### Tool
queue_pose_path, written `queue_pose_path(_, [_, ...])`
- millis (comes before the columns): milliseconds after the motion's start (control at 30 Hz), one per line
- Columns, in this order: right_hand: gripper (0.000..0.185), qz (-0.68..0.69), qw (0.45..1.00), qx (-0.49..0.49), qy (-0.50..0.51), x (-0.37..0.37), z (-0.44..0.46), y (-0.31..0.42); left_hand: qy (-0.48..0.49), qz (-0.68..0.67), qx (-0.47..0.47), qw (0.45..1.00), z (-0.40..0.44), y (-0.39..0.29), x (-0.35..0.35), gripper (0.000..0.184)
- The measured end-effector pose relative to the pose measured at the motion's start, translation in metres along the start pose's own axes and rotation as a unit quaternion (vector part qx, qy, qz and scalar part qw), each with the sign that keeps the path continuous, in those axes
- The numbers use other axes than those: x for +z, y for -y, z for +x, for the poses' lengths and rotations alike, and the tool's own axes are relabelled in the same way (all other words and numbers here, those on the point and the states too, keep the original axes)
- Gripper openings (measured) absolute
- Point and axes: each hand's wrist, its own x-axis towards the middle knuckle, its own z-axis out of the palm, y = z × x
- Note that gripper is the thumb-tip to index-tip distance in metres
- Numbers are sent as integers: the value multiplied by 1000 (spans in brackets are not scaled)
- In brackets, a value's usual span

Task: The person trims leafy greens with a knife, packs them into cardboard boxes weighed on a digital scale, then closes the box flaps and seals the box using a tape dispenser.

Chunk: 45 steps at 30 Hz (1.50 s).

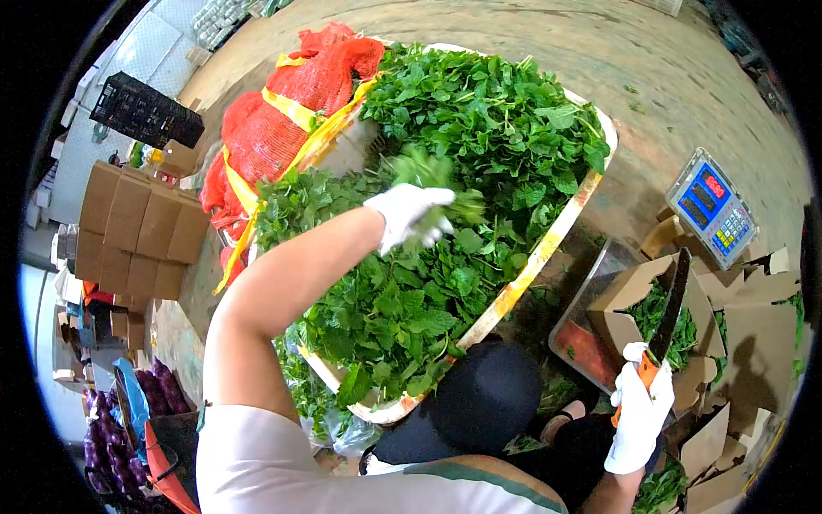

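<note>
My left hand [409, 216], in a white glove, is closed around a small bunch of leafy greens [428, 171], blurred by motion. It is above a large white tub [548, 248] heaped with mint-like leafy greens [488, 120]. A yellow strip runs along the tub's rim. In its white glove, my right hand [640, 407] grips the orange handle of a knife [672, 304] at the lower right. The dark blade points up, in front of an open cardboard box [629, 291] with greens inside.
Red mesh sacks [265, 128] lie along the tub's left side. A digital scale display [712, 208] stands at right, near a metal platform [591, 317]. More open boxes [758, 343] crowd the right edge. Stacked cartons [137, 227] and a black crate [147, 111] are at left.
</note>
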Motion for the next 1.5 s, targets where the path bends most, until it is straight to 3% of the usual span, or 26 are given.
queue_pose_path(100, [25, 9, 1000, -20, 5, -4, -2, 3, 140, 117, -81, 980, -3, -2, 19, 64])
queue_pose_path(167, [24, 1, 1000, -23, -1, -10, -2, 2, 130, 188, -63, 971, -10, -14, 22, 71])
queue_pose_path(200, [24, -8, 999, -32, -11, -12, -2, 0, 79, 236, -52, 967, -18, -23, 24, 77])
queue_pose_path(300, [25, 5, 1000, -5, -21, -13, -4, 4, 62, 249, 9, 966, -12, -33, 13, 48])
queue_pose_path(333, [24, 13, 1000, -5, -21, -11, -5, 6, -12, 289, 100, 952, -8, -28, 14, 34])
queue_pose_path(367, [24, 13, 1000, -4, -22, -9, -5, 6, -29, 484, 284, 827, 0, -25, 9, 33])
queue_pose_path(467, [19, -33, 999, -11, -12, -9, -6, 5, 36, 646, 479, 593, 17, -13, 28, 47])
queue_pose_path(500, [19, -33, 999, -10, -13, -9, -6, 5, 100, 713, 414, 557, 9, -20, 46, 54])
queue_pose_path(567, [19, -15, 1000, -22, -16, -6, -5, 7, 93, 773, 512, 364, 27, -3, 62, 56])
queue_pose_path(667, [20, 3, 1000, -7, -24, -3, -6, 11, 141, 805, 528, 229, 44, 7, 70, 49])
queue_pose_path(700, [20, 3, 1000, -7, -25, -3, -6, 10, 156, 781, 558, 233, 51, 10, 68, 45])
queue_pose_path(767, [19, -69, 996, -46, -27, -9, -2, 2, 164, 821, 472, 276, 63, 19, 63, 38])
queue_pose_path(833, [20, -96, 994, -38, -36, -10, -4, 0, 95, 812, 371, 440, 42, 5, 69, 37])
queue_pose_path(900, [21, -97, 994, -33, -27, -7, -3, 4, 30, 782, 312, 538, 26, 2, 62, 45])
queue_pose_path(967, [21, -99, 995, -30, -12, -5, -3, 4, -15, 787, 312, 532, 32, 8, 54, 64])
queue_pose_path(1033, [21, -101, 995, -25, 0, -3, -3, 3, -25, 750, 432, 500, 42, 8, 47, 77])
queue_pose_path(1067, [21, -103, 994, -26, 2, -2, -3, 2, -4, 763, 409, 500, 49, 7, 49, 91])
queue_pose_path(1100, [21, -104, 994, -33, -3, 0, -3, 2, 43, 772, 322, 547, 57, 6, 56, 99])
queue_pose_path(1200, [22, -87, 996, -34, -12, -1, -3, 4, 99, 796, 241, 547, 72, 13, 71, 109])
queue_pose_path(1300, [23, -97, 993, -52, -35, -5, -3, 2, 91, 723, 213, 651, 56, 25, 72, 109])
queue_pose_path(1333, [24, -69, 997, -30, -27, -5, -4, 7, 95, 738, 198, 638, 53, 35, 70, 95])
queue_pose_path(1367, [24, -39, 999, -7, -19, -4, -4, 10, 115, 774, 194, 591, 62, 50, 66, 80])
queue_pose_path(1433, [24, -74, 996, -36, -23, -6, -3, -1, 102, 792, 256, 546, 45, 63, 62, 68])
queue_pose_path(1467, [23, -112, 991, -66, -27, -7, -3, -5, 124, 795, 253, 537, 36, 65, 60, 92])
queue_pose_path(1500, [23, -113, 991, -66, -24, -7, -3, -3, 111, 788, 278, 538, 24, 65, 59, 91])
